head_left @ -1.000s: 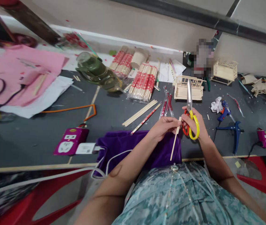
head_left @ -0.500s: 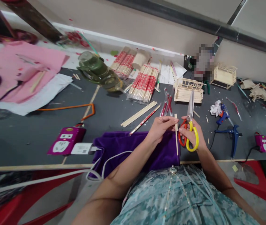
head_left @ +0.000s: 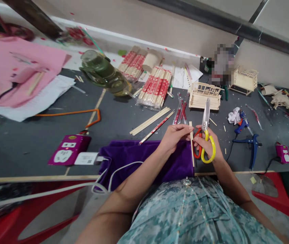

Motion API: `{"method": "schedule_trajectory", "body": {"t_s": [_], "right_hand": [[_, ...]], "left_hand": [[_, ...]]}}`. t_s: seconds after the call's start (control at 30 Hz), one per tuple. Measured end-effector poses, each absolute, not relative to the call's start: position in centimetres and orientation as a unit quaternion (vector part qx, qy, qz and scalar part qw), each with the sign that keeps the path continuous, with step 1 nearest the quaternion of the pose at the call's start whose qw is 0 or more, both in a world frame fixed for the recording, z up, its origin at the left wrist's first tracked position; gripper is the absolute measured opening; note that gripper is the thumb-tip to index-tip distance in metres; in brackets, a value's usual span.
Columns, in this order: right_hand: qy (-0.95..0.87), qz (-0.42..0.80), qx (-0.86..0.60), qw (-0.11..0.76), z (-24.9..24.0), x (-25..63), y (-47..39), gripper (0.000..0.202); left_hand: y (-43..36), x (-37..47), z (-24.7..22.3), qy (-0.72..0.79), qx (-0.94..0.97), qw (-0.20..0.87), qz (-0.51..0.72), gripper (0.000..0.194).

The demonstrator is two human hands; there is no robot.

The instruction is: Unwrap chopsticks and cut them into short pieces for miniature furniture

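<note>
Your left hand (head_left: 176, 136) pinches a stick (head_left: 192, 149) near its top, between thumb and fingers, so that it hangs almost upright over the right edge of the purple cloth (head_left: 131, 149). Your right hand (head_left: 212, 144) grasps the scissors (head_left: 205, 122) at the handles, one loop red and the other yellow, with the blades pointing away from you and looking nearly together. Your hands are close beside each other, and you cannot tell here whether the right fingertips touch the stick. Ahead of your left hand, pale sticks (head_left: 149, 121) lie on the worktop (head_left: 119, 118) beside a red-patterned stick (head_left: 157, 128), with red packets (head_left: 180, 110) to their right. Beyond these rest bundled chopsticks (head_left: 156, 86) in clear wrap, and a green bottle (head_left: 103, 76) lies tilted to their left. A small wooden model (head_left: 204, 98) sits just past the scissors' tips, and a second model (head_left: 245, 81) stands farther back to the right. To the right of your right hand lie crumpled paper (head_left: 234, 116), a glue gun (head_left: 241, 126) and a blue cutter (head_left: 254, 149).
</note>
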State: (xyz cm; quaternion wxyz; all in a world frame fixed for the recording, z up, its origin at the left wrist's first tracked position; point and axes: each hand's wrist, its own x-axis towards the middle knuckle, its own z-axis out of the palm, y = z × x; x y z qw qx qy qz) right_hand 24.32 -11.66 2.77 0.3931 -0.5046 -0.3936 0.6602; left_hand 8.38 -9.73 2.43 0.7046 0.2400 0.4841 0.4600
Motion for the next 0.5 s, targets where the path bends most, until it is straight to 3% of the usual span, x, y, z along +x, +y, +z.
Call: {"method": "schedule_trajectory", "body": {"t_s": [0.5], "right_hand": [[-0.411,0.654,-0.504,0.386,2.59,24.34,-11.64,0.060]], "left_hand": [[-9.73,8.94,1.60,0.483,0.231,0.708,0.460,0.035]]}}
